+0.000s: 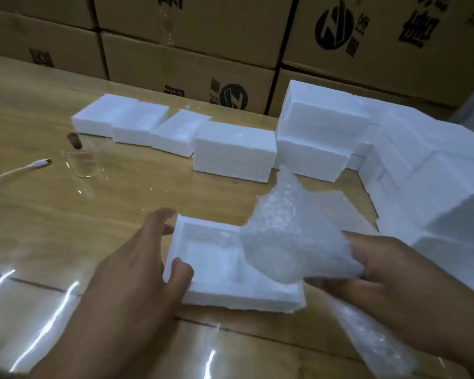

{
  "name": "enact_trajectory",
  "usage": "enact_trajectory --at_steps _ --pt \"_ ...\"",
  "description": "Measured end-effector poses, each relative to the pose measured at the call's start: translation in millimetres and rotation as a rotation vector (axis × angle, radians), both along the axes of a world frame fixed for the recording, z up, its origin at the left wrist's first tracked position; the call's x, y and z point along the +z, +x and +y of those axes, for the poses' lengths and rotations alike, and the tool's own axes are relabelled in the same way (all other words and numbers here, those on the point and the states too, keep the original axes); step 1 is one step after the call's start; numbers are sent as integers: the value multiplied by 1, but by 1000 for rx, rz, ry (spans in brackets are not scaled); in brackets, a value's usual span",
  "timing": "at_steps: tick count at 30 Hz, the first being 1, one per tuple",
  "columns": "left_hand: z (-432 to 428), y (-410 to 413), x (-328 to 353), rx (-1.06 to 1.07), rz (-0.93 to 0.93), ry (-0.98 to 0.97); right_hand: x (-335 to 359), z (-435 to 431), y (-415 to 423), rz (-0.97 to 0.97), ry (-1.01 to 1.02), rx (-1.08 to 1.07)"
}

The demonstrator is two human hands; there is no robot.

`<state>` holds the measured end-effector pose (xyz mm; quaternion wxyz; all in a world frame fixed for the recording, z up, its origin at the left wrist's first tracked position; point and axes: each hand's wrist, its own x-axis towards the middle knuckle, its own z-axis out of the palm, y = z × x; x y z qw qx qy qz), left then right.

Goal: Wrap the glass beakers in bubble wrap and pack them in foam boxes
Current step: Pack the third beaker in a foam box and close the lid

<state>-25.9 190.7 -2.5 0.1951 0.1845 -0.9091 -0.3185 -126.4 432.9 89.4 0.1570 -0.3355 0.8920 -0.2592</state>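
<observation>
An open white foam box (211, 289) lies on the wooden table in front of me. My left hand (137, 272) holds its left wall, thumb over the rim and fingers along the outside. My right hand (389, 272) grips a bundle of bubble wrap (288, 236) and holds it over the right part of the box's hollow; what is inside the wrap is hidden. A bare glass beaker (84, 160) stands at the back left of the table.
Closed foam boxes (233, 154) line the back and pile up at the right (422, 173). Cardboard cartons (192, 64) are stacked behind the table. A white cable with its plug (40, 163) lies left of the beaker. More bubble wrap (375, 348) lies under my right forearm.
</observation>
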Motion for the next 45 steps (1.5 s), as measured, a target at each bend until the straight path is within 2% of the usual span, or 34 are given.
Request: enact_trajectory --at_steps 4,9,12,15,18,21,26,30,36,38,42,45 --pt "8 4 -16 -24 -75 63 -21 -30 -10 -29 125 30" --pt "-7 11 -18 -45 -109 264 -35 -59 -26 -59 232 106" --pt "-21 16 -10 -50 63 280 -37 -68 -34 -60 273 182" --pt "-28 12 4 -243 256 193 -39 -72 -35 -66 307 232" --pt "-26 5 9 -452 326 39 -42 -74 -36 -15 344 252" --pt "-24 -6 5 -567 233 -18 -43 -76 -35 11 362 272" --pt "-25 -16 -14 -628 70 -46 -44 -79 -34 14 418 301" --pt "-24 -16 -18 -606 44 -37 -46 -82 -34 50 502 336" --pt "-19 -14 -17 -614 36 -196 -48 -83 -32 123 580 381" --pt "-18 -12 -15 -625 25 -205 -48 -83 -30 153 585 392" --pt "-17 -5 -14 -601 46 -62 -50 -80 -28 227 550 393" --pt "-10 -2 -12 -557 26 -158 -53 -79 -27 257 506 398"
